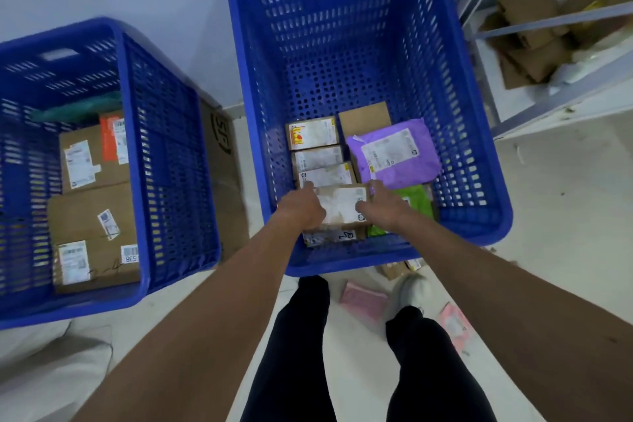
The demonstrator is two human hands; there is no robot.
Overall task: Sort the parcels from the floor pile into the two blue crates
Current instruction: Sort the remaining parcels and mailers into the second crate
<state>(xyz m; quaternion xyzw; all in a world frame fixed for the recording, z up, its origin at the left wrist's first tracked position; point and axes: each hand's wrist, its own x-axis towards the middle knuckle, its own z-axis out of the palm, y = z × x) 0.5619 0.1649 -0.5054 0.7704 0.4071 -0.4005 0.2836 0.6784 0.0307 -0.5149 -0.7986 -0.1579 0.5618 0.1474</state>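
Legs (298, 353) planted; left hand (303, 212) and right hand (383, 207) grip a box (340, 204) inside the 12 o'clock crate (342, 264). Placing step, I'd say; next: let go, fetch another.

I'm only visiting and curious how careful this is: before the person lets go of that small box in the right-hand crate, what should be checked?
1. Grip: left hand and right hand hold the small box by its ends: ok.
2. Box is inside the right crate, below its rim: ok.
3. Label faces up: ok.
4. Box rests flat on the parcel beneath: cannot tell.
5. Fits the sort: small parcels here, bigger boxes in the left crate: probably ok.
6. Floor pile finished: pink parcels lie on the floor: not ok.
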